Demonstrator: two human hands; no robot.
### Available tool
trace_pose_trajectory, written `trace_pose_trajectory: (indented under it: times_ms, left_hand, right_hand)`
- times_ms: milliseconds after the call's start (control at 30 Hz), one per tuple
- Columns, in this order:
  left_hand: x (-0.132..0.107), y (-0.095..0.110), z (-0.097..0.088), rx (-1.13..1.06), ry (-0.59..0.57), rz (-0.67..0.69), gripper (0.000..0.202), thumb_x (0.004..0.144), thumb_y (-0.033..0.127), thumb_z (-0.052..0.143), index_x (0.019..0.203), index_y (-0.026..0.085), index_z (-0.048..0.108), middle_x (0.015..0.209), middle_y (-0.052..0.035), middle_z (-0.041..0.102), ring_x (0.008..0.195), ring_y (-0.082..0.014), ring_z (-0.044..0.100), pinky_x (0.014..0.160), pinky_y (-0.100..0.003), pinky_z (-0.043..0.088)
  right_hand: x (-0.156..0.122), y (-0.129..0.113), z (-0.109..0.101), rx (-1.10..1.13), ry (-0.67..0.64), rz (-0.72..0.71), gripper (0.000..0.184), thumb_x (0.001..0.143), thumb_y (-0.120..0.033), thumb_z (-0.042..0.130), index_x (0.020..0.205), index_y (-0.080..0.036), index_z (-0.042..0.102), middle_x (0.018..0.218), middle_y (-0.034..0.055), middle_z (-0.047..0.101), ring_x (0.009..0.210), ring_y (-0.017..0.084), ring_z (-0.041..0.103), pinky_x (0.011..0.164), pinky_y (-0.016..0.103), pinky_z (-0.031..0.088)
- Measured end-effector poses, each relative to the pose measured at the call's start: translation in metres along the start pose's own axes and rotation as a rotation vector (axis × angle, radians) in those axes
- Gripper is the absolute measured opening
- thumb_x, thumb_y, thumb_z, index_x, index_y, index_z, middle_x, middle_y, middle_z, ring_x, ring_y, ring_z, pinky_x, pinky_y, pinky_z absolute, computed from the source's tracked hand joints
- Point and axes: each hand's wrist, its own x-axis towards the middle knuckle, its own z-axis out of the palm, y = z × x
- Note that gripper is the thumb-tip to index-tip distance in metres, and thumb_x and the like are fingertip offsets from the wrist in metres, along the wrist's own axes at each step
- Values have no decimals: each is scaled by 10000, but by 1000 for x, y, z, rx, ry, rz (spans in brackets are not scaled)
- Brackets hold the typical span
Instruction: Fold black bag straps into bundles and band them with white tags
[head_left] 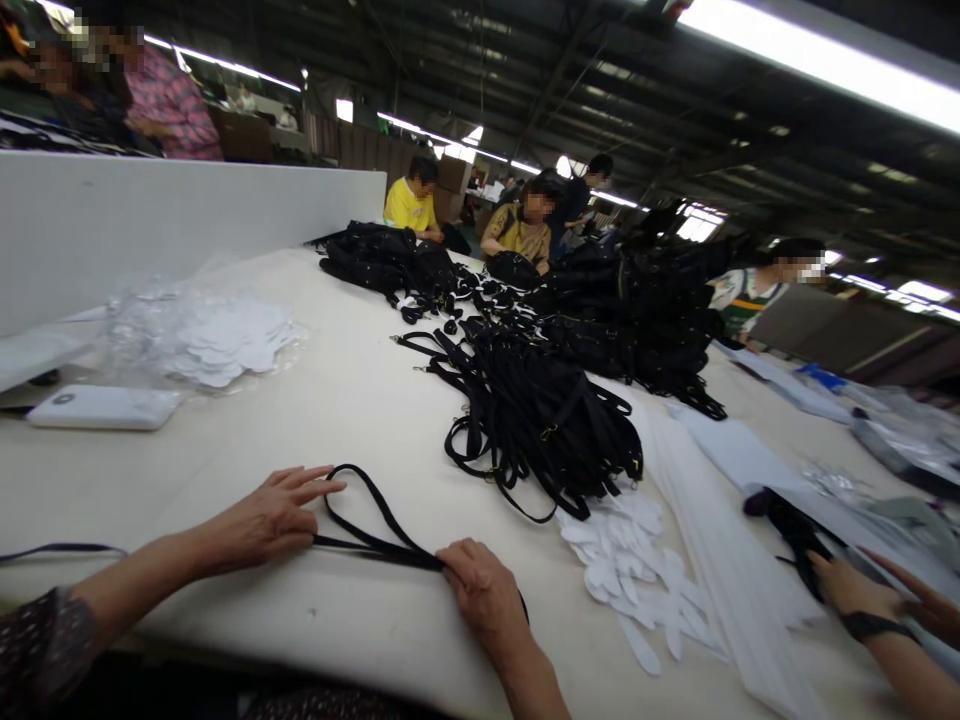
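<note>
Left hand (262,520) and right hand (484,590) rest open on a black strap (375,545).

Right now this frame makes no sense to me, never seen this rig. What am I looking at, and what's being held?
This is one picture from a camera worn on a person's head, looking forward and down, so the forearms at the bottom are that person's own. There is no machine. The left hand and right hand rest on a looped black strap, lying on a white-topped table. Beyond lie a heap of black straps and white cut pieces. At the right edge is a co-worker's hand.
</note>
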Motion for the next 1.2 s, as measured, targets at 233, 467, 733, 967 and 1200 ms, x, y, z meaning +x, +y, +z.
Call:
trace_pose_trajectory:
  times_ms: [233,467,733,967,1200]
  left_hand:
    - [42,-7,-21,-40,-119,5,178,817,139,628,741,275,713,1541,76,439,1476,-345,261,1157,-605,211]
    - [57,-15,-24,-114,-120,63,169,761,71,623,717,219,694,1422,-17,555,1278,-291,530,1081,-426,420]
    - [32,-15,14,-247,66,-18,207,962,241,507,876,226,694,1294,-55,575,1170,-225,547,1024,-342,459]
    - [18,-12,35,-296,144,1,244,999,272,437,1033,272,678,1124,-42,639,1066,-200,592,950,-306,493]
    - [15,-31,61,-330,164,-141,350,961,344,483,1294,312,584,1163,-28,662,1094,-229,611,980,-339,489]
  right_hand:
    - [-1,2,1,-12,11,-18,247,941,-130,546,1056,-301,683,1002,-4,685,940,172,625,807,249,460]
    - [-3,5,4,-37,48,-39,263,930,-112,536,1046,-305,672,984,-18,688,909,171,625,776,263,432]
    - [-15,11,1,-74,174,67,231,837,-30,555,908,-236,631,905,-1,673,870,190,603,849,324,387]
    - [-24,18,2,-50,194,84,206,852,-47,567,892,-237,634,890,-4,672,884,181,608,879,330,398]
    - [-38,25,-5,238,192,102,241,855,-169,677,1070,-279,676,1070,-4,714,1048,193,633,1029,371,401]
